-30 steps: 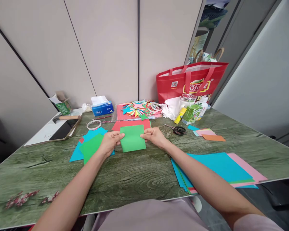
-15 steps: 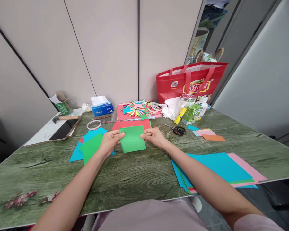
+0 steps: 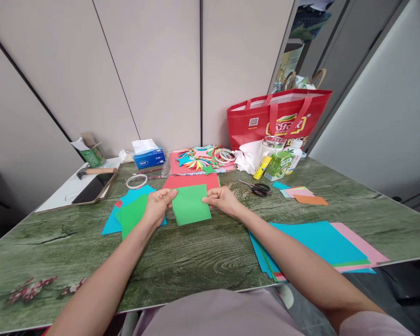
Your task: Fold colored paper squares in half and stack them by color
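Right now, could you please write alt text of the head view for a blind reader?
The left hand and right hand hold a green paper square by its side edges over a green wood-grain table. Coloured paper sheets lie to either side; scissors, a tissue box and a red bag sit behind.

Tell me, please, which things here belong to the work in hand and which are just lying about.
In hand: green paper square, held at its sides by left hand and right hand.
Lying about: scissors, tape roll, tissue box, glue stick, red bag, stack of sheets.
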